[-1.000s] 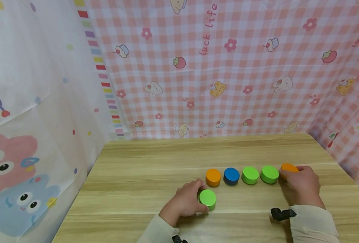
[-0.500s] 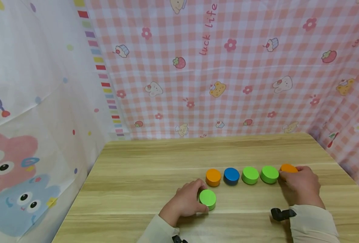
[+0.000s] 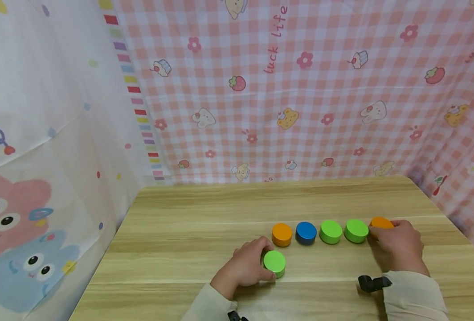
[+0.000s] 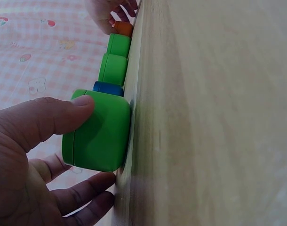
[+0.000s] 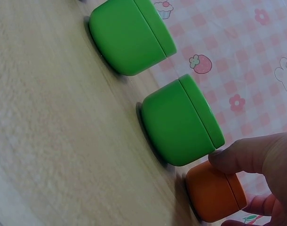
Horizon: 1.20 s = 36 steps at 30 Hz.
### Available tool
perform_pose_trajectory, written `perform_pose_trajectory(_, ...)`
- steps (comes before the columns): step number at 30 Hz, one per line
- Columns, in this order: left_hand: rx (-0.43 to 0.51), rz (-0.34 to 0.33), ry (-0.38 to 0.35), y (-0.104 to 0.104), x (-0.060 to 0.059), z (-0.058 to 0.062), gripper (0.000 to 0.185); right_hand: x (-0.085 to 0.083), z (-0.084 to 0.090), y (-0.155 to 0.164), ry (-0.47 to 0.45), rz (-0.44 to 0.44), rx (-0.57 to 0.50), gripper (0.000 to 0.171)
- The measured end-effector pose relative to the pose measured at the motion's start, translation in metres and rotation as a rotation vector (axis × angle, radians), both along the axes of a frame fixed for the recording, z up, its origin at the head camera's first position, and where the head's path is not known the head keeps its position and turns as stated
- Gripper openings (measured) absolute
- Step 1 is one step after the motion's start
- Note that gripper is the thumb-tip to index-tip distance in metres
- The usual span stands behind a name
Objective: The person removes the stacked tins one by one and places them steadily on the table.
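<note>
At the near middle of the table, my left hand (image 3: 248, 264) pinches a small round green lidded jar (image 3: 275, 263). Its thumb lies on the jar's near side in the left wrist view, and the jar stands upright on the table. My right hand (image 3: 401, 240) grips an orange lidded jar (image 3: 381, 222) at the right end of a row; in the right wrist view its thumb presses beside the lid seam. That row also holds two green jars (image 3: 356, 230), a blue jar (image 3: 306, 232) and, at its left end, another orange jar (image 3: 282, 234).
A light wood table (image 3: 189, 232) carries everything. Behind it hangs a pink checked cloth (image 3: 221, 133), and a white printed cloth (image 3: 80, 156) covers the left side. Black camera mounts (image 3: 373, 283) sit at both cuffs.
</note>
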State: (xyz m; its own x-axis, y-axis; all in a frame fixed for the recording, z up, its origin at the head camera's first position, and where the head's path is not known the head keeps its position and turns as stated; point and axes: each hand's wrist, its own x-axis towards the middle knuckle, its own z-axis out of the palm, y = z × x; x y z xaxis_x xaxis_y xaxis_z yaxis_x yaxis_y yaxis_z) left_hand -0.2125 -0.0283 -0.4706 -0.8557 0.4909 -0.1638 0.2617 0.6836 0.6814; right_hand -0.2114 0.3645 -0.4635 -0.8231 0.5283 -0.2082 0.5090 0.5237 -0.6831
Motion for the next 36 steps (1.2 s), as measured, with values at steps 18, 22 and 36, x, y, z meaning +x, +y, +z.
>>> perform_pose_trajectory(18, 0.052, 0.030, -0.034, -0.0022, -0.0001, 0.0009, 0.051, -0.0024, -0.0048, 0.0048, -0.003, 0.014, -0.001, 0.083)
perform_pose_trajectory(22, 0.064, 0.040, -0.034, -0.0032, -0.0010, -0.0005, 0.051, -0.0023, -0.0040, 0.0044, -0.008, 0.013, -0.006, 0.083)
perform_pose_trajectory(36, 0.113, 0.174, 0.025, -0.0032, -0.0049, -0.0020, 0.053, -0.0020, -0.0021, 0.0038, -0.013, 0.010, 0.002, 0.084)
